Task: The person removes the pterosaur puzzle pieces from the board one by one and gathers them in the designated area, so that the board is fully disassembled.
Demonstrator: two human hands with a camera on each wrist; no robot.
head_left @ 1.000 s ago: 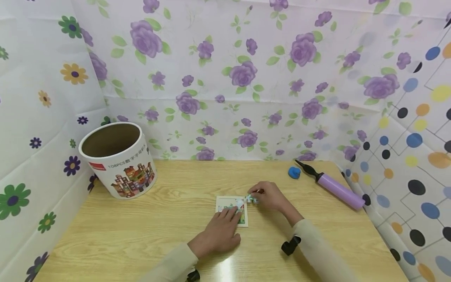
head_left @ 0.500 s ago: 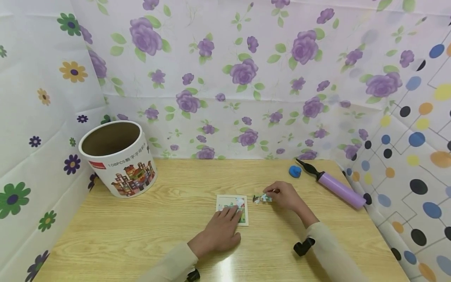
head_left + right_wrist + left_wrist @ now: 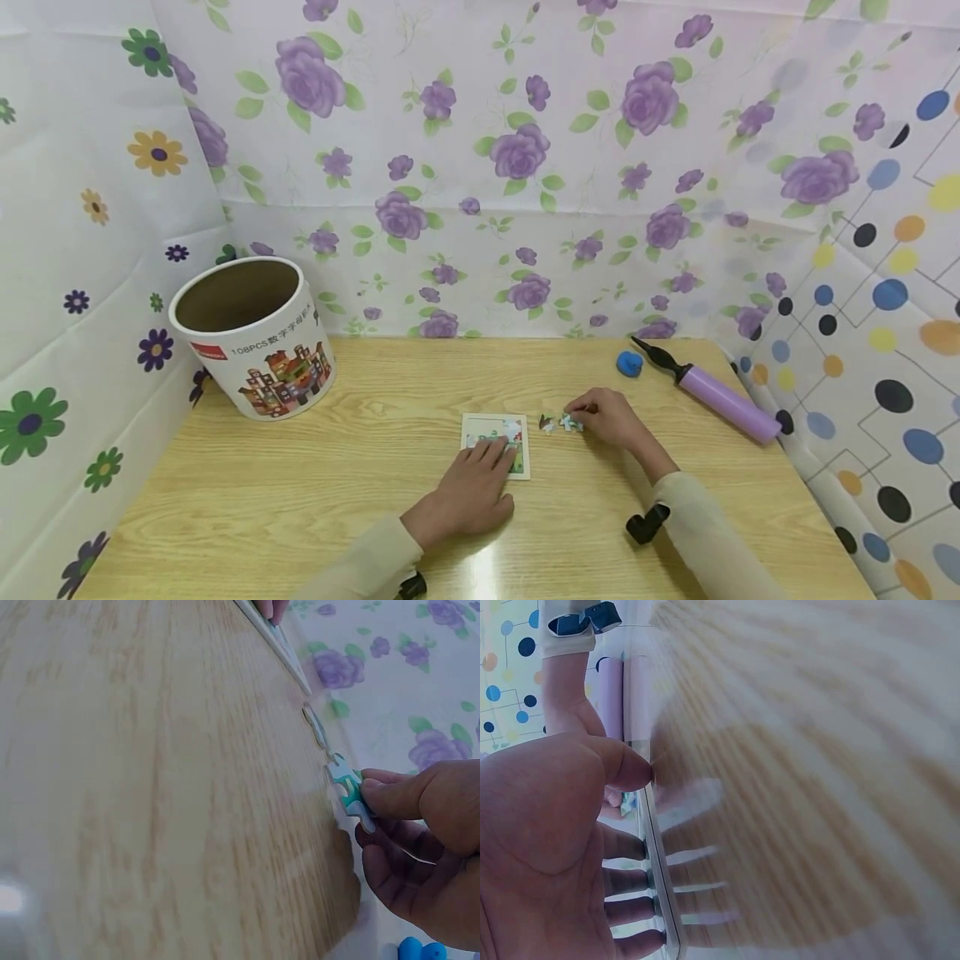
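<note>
My left hand (image 3: 471, 493) rests with extended fingers on a small square jigsaw puzzle board (image 3: 480, 416) with a pale frame. Its fingertips cover part of the green and red picture, and in the left wrist view the fingers (image 3: 630, 909) lie along the board's edge. To the right of the board, my right hand (image 3: 611, 418) pinches a light-blue and green puzzle piece (image 3: 346, 784) between thumb and fingers, low at the table. A second puzzle piece (image 3: 546, 423), partly brown, lies between the board and the held one.
A large white bucket (image 3: 255, 358) with printed building blocks stands at the back left. At the back right lie a small blue toy (image 3: 629, 363) and a purple hand pump (image 3: 727, 403) with a black nozzle. Patterned cloth walls enclose the wooden table (image 3: 300, 500).
My right hand has moved right, from the board's edge to the puzzle piece it now pinches. The brown piece beside the board has come into view. The left hand has stayed on the board.
</note>
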